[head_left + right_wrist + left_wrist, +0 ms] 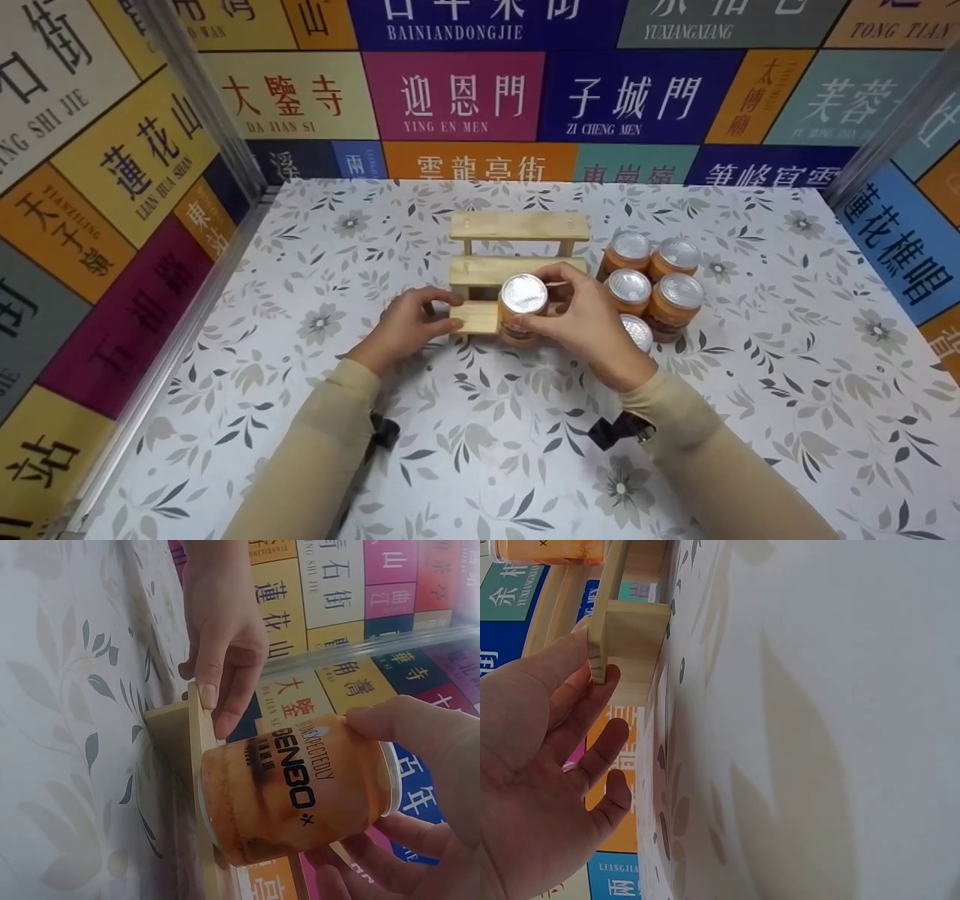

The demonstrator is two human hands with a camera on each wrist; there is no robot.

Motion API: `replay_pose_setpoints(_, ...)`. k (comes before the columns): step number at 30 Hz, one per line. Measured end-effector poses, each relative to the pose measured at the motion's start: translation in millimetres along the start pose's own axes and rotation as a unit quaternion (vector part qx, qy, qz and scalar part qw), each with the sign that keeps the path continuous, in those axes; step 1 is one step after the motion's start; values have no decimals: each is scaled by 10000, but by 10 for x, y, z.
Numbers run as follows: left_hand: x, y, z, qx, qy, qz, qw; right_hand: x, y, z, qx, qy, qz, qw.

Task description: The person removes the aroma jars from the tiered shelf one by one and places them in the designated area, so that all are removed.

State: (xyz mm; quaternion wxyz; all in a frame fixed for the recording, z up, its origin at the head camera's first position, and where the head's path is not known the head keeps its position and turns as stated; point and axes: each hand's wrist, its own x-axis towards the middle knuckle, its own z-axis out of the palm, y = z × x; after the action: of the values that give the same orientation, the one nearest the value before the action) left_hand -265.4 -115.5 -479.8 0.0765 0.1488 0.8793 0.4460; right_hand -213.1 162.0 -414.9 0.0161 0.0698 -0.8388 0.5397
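A small three-step wooden rack stands on the patterned table. My left hand pinches the left end of its lowest step, thumb above and index finger beneath, the other fingers loosely bent. In my right hand is a clear can with orange contents, dark "BENBO" lettering and a silver lid. Thumb and fingers grip it from either side near the lid. The can is upright over the lowest step, its base right at the board in the right wrist view.
Several more orange cans with silver lids stand grouped just right of the rack, close beside my right hand. The table has a leaf-and-flower pattern. Panels with coloured signs rise behind it and on both sides.
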Motion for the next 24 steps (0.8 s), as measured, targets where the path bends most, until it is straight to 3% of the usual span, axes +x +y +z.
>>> replay_pose_setpoints(6, -4, -8, -3, -3, 17, 28, 10000, -58, -38, -55, 170, -13, -59, 9998)
replay_pose_setpoints(13, -12, -1, -4, -38, 0, 5, 10000, -103, -94, -234, -209, -28, -306, 9993)
replay_pose_setpoints(24, -19, -4, -2, -70, 41, -10, 10000, -119, -153, -562, -375, 104, -365, 9986)
